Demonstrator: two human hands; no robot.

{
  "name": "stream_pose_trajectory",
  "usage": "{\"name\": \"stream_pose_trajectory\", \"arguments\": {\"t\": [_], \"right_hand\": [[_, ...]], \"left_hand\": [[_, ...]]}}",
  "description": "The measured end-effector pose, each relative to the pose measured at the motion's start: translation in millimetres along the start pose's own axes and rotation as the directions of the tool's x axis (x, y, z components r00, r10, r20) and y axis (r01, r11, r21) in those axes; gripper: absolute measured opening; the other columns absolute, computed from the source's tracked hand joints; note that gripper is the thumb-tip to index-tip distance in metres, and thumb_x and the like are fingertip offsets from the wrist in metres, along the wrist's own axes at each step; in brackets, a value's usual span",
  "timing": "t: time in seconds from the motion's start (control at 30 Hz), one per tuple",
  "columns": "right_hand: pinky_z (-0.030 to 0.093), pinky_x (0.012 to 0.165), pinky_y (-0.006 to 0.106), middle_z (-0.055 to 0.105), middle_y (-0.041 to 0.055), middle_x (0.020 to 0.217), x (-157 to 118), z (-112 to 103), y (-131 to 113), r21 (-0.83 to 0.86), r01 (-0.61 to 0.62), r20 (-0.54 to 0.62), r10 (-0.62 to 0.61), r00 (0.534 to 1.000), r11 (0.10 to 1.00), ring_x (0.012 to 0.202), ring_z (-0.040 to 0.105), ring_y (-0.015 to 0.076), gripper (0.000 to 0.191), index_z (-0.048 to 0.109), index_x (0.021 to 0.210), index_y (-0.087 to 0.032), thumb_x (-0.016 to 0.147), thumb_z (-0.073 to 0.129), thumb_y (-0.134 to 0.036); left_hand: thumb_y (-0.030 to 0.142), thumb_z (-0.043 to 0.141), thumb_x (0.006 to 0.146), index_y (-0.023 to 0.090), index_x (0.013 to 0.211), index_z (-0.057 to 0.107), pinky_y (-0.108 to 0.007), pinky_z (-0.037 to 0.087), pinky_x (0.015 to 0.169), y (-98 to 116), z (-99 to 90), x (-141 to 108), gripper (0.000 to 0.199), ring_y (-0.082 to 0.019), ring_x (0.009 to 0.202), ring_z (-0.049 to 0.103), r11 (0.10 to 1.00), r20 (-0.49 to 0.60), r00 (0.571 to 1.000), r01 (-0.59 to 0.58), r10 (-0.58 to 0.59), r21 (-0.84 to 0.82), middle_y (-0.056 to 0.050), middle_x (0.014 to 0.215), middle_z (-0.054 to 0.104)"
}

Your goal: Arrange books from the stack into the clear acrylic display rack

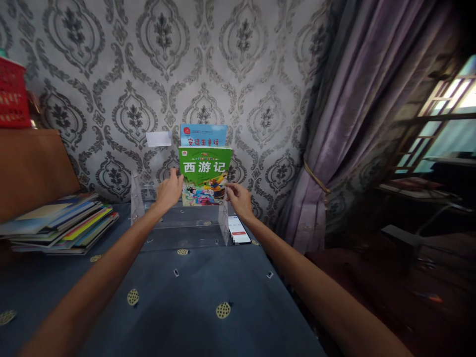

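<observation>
A green picture book (204,166) with large white Chinese characters stands upright in front of a blue book (204,135), whose top part shows above it. Both are in a clear acrylic rack (223,223) on the table. My left hand (170,191) is closed at the green book's left edge. At its lower right edge, by the rack's clear side panel, the fingers of my right hand (239,199) are pinched together. Part of each hand's grip is hidden. Below my right hand lies a phone (239,230) with its screen lit.
A pile of books (67,223) lies on the left, before a brown wooden board (33,163) with a red basket (14,94) above. A white label (158,139) shows behind the rack. A purple curtain (345,124) hangs right of the blue-covered table (178,307).
</observation>
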State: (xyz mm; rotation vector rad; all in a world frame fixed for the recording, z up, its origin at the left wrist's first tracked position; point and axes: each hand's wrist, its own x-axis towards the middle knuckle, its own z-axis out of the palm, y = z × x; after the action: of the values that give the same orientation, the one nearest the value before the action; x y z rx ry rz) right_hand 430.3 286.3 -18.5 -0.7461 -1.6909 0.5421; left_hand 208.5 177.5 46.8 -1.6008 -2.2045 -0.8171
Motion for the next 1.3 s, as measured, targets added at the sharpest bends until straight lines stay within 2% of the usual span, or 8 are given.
{"name": "stream_pose_trajectory", "arguments": {"t": [0.2, 0.33, 0.5, 0.63, 0.87, 1.07, 1.17, 1.3], "right_hand": [[0.050, 0.063, 0.030, 0.069, 0.0030, 0.070, -9, 3, -3, 0.009, 0.019, -0.002, -0.019, 1.000, 1.000, 0.058, 0.062, 0.0175, 0.030, 0.071, 0.100, -0.015, 0.086, 0.051, -0.034], [0.049, 0.060, 0.028, 0.070, 0.0040, 0.074, -38, 12, -10, 0.035, 0.025, 0.064, -0.028, 0.998, 0.999, 0.057, 0.061, 0.0168, 0.032, 0.071, 0.101, -0.016, 0.088, 0.051, -0.038], [0.050, 0.060, 0.028, 0.072, 0.0051, 0.079, -103, 33, -18, 0.038, 0.035, 0.286, -0.045, 0.957, 0.999, 0.060, 0.062, 0.0170, 0.033, 0.072, 0.106, -0.017, 0.092, 0.052, -0.040], [0.052, 0.063, 0.030, 0.072, 0.0058, 0.080, -148, 51, -27, 0.055, 0.001, 0.460, -0.026, 0.887, 0.998, 0.061, 0.064, 0.0180, 0.033, 0.073, 0.104, -0.019, 0.094, 0.050, -0.039], [0.054, 0.067, 0.034, 0.071, 0.0057, 0.078, -197, 67, -36, 0.034, -0.140, 0.610, 0.091, 0.787, 0.990, 0.062, 0.064, 0.0204, 0.035, 0.075, 0.102, -0.024, 0.093, 0.048, -0.044], [0.052, 0.064, 0.033, 0.069, 0.0056, 0.074, -207, 71, -30, 0.008, -0.292, 0.647, 0.217, 0.731, 0.956, 0.062, 0.065, 0.0197, 0.046, 0.074, 0.102, -0.018, 0.090, 0.047, -0.054], [0.052, 0.063, 0.032, 0.068, 0.0049, 0.073, -204, 71, -30, 0.020, -0.328, 0.645, 0.238, 0.726, 0.944, 0.061, 0.064, 0.0190, 0.049, 0.074, 0.101, -0.018, 0.089, 0.049, -0.058], [0.052, 0.063, 0.032, 0.068, 0.0046, 0.072, -203, 71, -30, 0.033, -0.346, 0.643, 0.245, 0.726, 0.938, 0.060, 0.063, 0.0183, 0.051, 0.074, 0.100, -0.018, 0.087, 0.051, -0.061]], "left_hand": [[0.038, 0.032, 0.104, 0.015, 0.135, 0.046, -0.041, 0.052, 0.079, -2, 4.0, -5, 0.040, -0.033, 0.092, 0.072, 0.999, -0.037, 0.999, -0.027, 0.027, -0.020, -0.016, 0.095, 0.074], [0.031, 0.039, 0.102, 0.012, 0.130, 0.049, -0.043, 0.050, 0.095, -16, 18.4, -21, 0.035, -0.030, 0.111, 0.064, 0.983, -0.213, 0.967, -0.163, 0.143, -0.081, -0.018, 0.114, 0.070], [0.029, 0.043, 0.101, 0.012, 0.128, 0.052, -0.044, 0.045, 0.106, -56, 38.3, -62, 0.033, -0.028, 0.121, 0.056, 0.948, -0.306, 0.905, -0.318, 0.295, -0.025, -0.016, 0.124, 0.065], [0.028, 0.044, 0.100, 0.013, 0.126, 0.055, -0.043, 0.042, 0.110, -102, 38.8, -95, 0.032, -0.028, 0.126, 0.053, 0.957, -0.260, 0.922, -0.287, 0.288, 0.044, -0.014, 0.125, 0.064], [0.031, 0.040, 0.098, 0.012, 0.127, 0.056, -0.051, 0.035, 0.114, -213, -11.5, -122, 0.038, -0.032, 0.132, 0.047, 0.979, -0.206, 0.978, 0.001, 0.042, 0.205, -0.021, 0.134, 0.060], [0.032, 0.039, 0.094, 0.004, 0.138, 0.048, -0.053, 0.033, 0.114, -305, -76.5, -127, 0.053, -0.038, 0.140, 0.040, 0.895, -0.264, 0.944, 0.284, -0.198, 0.344, -0.026, 0.146, 0.049], [0.031, 0.039, 0.091, 0.004, 0.145, 0.041, -0.059, 0.034, 0.112, -335, -91.8, -128, 0.061, -0.040, 0.143, 0.038, 0.860, -0.144, 0.951, 0.309, -0.274, 0.407, -0.027, 0.148, 0.049], [0.026, 0.034, 0.091, 0.006, 0.148, 0.040, -0.061, 0.034, 0.111, -351, -95.1, -127, 0.060, -0.038, 0.144, 0.038, 0.844, -0.044, 0.964, 0.252, -0.263, 0.472, -0.026, 0.147, 0.052]]}}
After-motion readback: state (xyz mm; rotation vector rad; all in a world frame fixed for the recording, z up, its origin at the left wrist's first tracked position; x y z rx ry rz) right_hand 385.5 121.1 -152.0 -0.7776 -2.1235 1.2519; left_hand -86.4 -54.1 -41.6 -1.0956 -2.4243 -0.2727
